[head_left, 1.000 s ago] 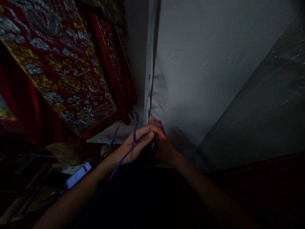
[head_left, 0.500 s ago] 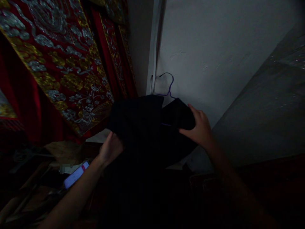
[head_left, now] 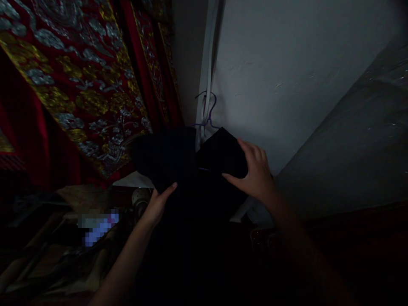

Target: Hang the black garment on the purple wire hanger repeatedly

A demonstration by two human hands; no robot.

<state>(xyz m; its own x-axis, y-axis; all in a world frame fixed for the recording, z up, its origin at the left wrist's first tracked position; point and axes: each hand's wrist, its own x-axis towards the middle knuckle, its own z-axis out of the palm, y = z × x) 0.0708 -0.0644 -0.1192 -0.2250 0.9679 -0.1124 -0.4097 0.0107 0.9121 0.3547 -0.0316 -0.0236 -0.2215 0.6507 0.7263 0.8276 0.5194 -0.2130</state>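
Note:
A dark, nearly black garment (head_left: pixel 168 157) hangs on a thin purple wire hanger (head_left: pixel 216 102), whose hook rises above the neck opening. My left hand (head_left: pixel 157 208) grips the garment's left side, thumb on the front and fingers behind the cloth. On the other side, my right hand (head_left: pixel 256 172) holds the garment near its shoulder, thumb across the front and fingers along the upper edge. The cloth's lower part fades into darkness, so its length and exact kind cannot be made out.
Red cloth (head_left: pixel 92 102) with gold and silver embroidery hangs at the left. A pale wall (head_left: pixel 280 63) stands behind the garment, with a narrow light strip (head_left: pixel 208 55) running down it. At lower left, a blurred-out lit device (head_left: pixel 100 229) lies among dim clutter.
The garment and hanger have shifted left in view, the hook now overlapping the light strip. My left hand has moved right, its thumb now over the front. My right hand has shifted slightly left.

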